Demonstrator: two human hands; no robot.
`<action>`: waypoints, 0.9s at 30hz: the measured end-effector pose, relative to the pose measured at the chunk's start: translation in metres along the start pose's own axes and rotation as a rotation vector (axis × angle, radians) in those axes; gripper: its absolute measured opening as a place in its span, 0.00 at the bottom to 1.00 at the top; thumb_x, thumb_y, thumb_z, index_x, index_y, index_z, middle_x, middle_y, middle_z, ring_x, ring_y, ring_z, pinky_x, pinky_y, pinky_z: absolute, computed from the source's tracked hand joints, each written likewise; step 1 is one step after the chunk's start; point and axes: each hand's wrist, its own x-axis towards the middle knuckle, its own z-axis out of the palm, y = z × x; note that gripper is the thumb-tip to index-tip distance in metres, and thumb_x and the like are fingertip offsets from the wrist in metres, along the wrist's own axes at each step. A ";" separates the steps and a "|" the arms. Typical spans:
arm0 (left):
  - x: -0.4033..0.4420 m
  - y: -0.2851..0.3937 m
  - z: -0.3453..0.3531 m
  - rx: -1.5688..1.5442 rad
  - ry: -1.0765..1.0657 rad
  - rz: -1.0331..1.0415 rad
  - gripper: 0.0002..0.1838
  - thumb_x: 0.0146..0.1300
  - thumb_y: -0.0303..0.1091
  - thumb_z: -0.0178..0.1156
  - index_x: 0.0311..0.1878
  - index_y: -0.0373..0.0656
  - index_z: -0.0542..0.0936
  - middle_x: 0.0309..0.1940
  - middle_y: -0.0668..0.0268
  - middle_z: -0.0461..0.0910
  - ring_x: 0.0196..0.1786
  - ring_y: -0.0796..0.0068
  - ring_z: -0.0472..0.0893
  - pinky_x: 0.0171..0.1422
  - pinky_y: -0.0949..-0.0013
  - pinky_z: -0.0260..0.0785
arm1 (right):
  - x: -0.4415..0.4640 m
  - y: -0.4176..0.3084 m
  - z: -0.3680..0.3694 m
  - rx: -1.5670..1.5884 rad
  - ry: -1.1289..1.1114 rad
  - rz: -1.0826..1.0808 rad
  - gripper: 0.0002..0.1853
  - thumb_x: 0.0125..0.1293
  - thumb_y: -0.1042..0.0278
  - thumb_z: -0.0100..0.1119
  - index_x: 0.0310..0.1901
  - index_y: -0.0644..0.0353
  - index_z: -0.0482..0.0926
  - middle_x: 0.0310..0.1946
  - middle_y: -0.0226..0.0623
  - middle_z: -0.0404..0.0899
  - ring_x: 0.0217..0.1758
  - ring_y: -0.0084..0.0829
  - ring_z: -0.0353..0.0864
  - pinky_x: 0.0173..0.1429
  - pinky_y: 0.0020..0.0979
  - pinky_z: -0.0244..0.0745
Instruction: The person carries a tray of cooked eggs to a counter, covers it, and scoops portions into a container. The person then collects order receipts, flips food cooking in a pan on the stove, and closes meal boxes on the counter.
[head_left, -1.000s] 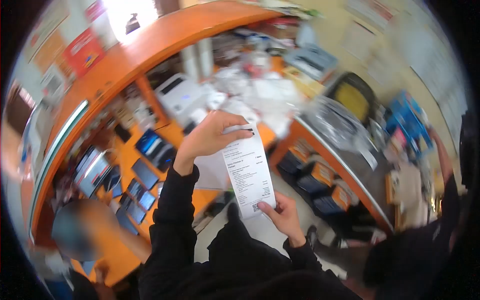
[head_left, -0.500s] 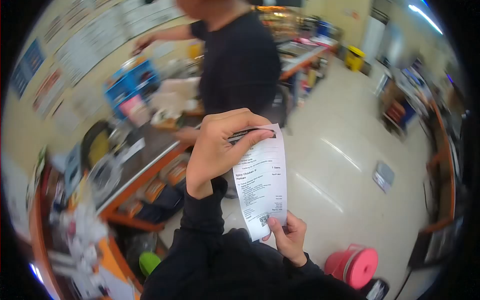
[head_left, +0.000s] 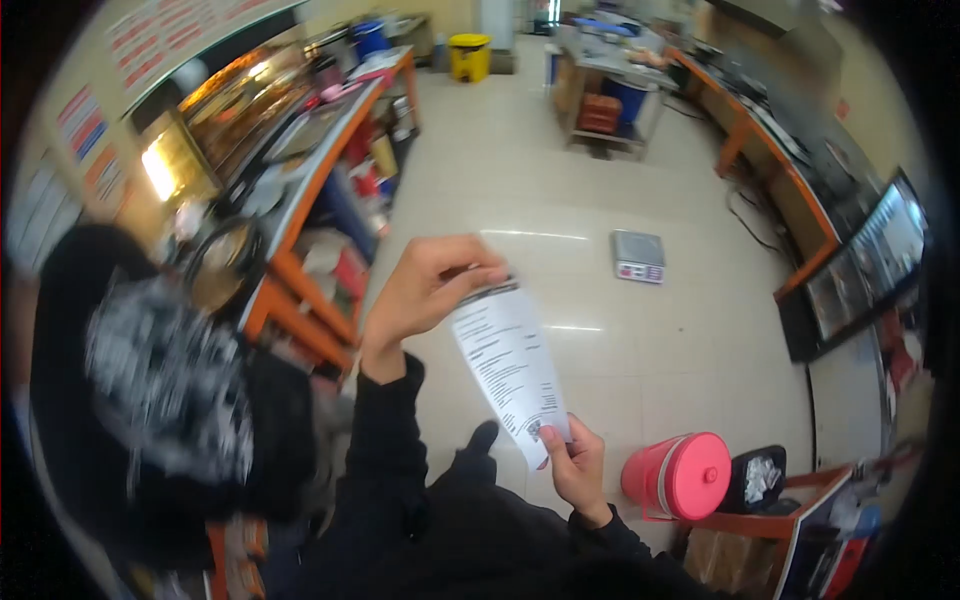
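A long white printed receipt (head_left: 505, 365) hangs between my two hands in the head view. My left hand (head_left: 435, 290) pinches its top edge, thumb and fingers pressed together near the dark printed band. Lower down, my right hand (head_left: 577, 465) grips the bottom end, with the thumb over the paper beside a small square code. The paper is slightly curved and tilted, its printed side towards me. The floor shows behind it.
A person in dark clothing with a patterned back (head_left: 170, 380) stands close on the left. A pink lidded bucket (head_left: 695, 475) is at the lower right. A scale (head_left: 638, 256) lies on the tiled floor (head_left: 500, 190). Orange-edged counters (head_left: 330, 165) line the left; a yellow bin (head_left: 469, 58) stands far back.
The view has swung right, from the desk with phones and papers to the long floor between counters. Both hands still hold the receipt. The other person now appears at the left.
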 end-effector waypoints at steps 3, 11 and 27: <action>0.112 -0.094 0.026 -0.106 -0.134 -0.077 0.05 0.60 0.27 0.62 0.33 0.35 0.82 0.24 0.66 0.79 0.26 0.83 0.74 0.29 0.79 0.64 | 0.097 0.000 -0.043 -0.120 0.193 0.084 0.09 0.69 0.71 0.52 0.44 0.67 0.78 0.27 0.28 0.77 0.30 0.14 0.70 0.34 0.20 0.66; 0.316 -0.301 0.376 -1.289 -0.632 -0.425 0.39 0.61 0.52 0.60 0.68 0.38 0.60 0.60 0.52 0.70 0.62 0.63 0.71 0.67 0.59 0.62 | 0.285 0.070 -0.281 -0.081 0.842 0.126 0.12 0.70 0.69 0.49 0.49 0.67 0.76 0.26 0.32 0.78 0.22 0.17 0.72 0.24 0.22 0.68; 0.476 -0.662 0.494 -0.069 0.408 -1.706 0.20 0.60 0.40 0.54 0.53 0.40 0.72 0.38 0.54 0.78 0.40 0.57 0.79 0.42 0.58 0.74 | 0.753 0.124 -0.871 -0.260 0.103 0.170 0.36 0.67 0.55 0.57 0.68 0.64 0.54 0.50 0.49 0.75 0.52 0.36 0.78 0.53 0.33 0.74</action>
